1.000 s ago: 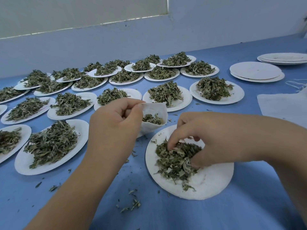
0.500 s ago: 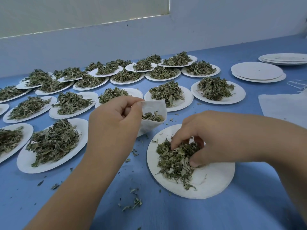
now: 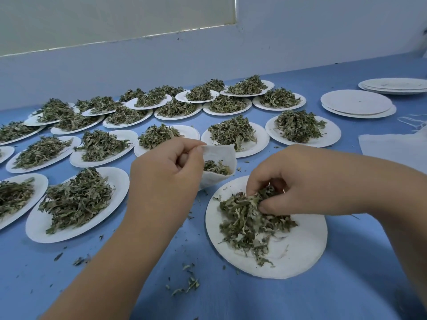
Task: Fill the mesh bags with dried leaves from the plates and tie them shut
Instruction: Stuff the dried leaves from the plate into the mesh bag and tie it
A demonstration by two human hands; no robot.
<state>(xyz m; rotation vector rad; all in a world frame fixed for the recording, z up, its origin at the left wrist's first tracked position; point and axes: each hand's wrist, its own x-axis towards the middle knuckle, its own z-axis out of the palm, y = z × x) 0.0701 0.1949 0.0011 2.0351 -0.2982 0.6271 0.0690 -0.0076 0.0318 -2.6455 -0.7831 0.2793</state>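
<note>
As right hand point(image 3: 302, 181) grips leaves point(image 3: 245, 220), bag point(image 3: 220, 153) just beside.

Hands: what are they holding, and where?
The left hand pinches the white bag by its open rim; the right hand grips a clump of leaves on the plate.

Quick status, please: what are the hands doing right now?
Left hand pinches mesh bag open, partly filled. Right hand grips leaves on near plate. Nothing blocking.
</note>
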